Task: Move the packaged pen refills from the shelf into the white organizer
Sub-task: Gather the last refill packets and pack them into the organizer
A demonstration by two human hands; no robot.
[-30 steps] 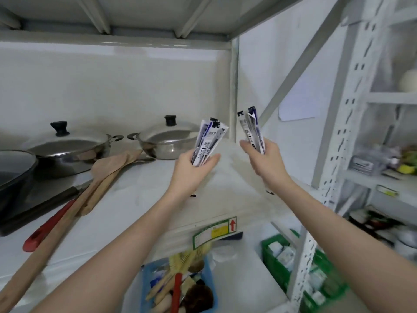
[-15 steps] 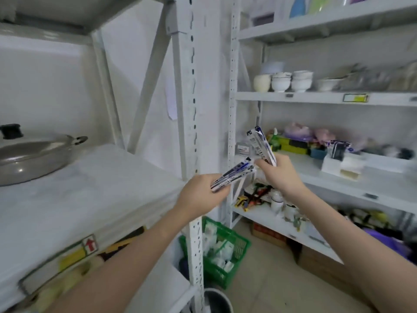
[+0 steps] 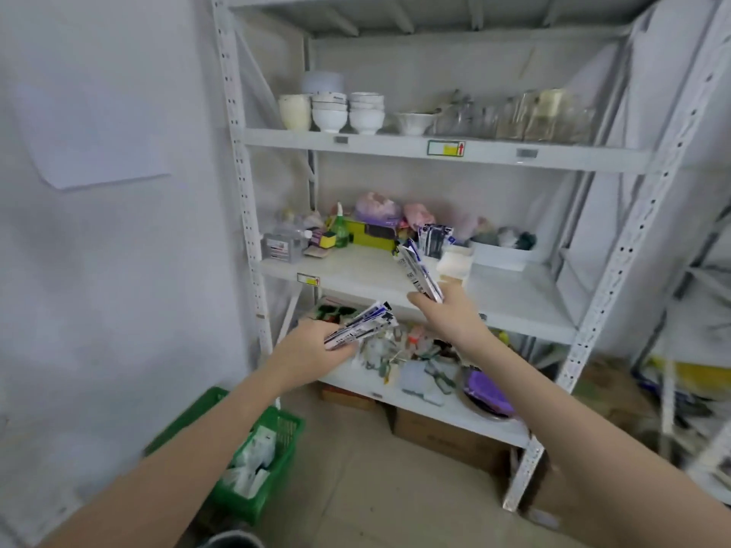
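Two hands (left (image 3: pixel 312 347), right (image 3: pixel 449 315)) are seen, each closed on one bundle of refills (image 3: pixel 362 325) (image 3: pixel 418 270). One organizer (image 3: pixel 455 263), one green basket (image 3: pixel 253 448) and three shelves (image 3: pixel 395 146) are counted.

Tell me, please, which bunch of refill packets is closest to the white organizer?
The right hand's bunch, raised just before the white organizer; the left hand's bunch is lower.

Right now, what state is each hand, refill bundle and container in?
Left hand: shut on a fanned bundle of packaged pen refills.
Right hand: shut on a second refill bundle, tilted up.
White organizer: on the middle shelf, already holding refill packs.
Green plastic basket: on the floor, holding white packets.
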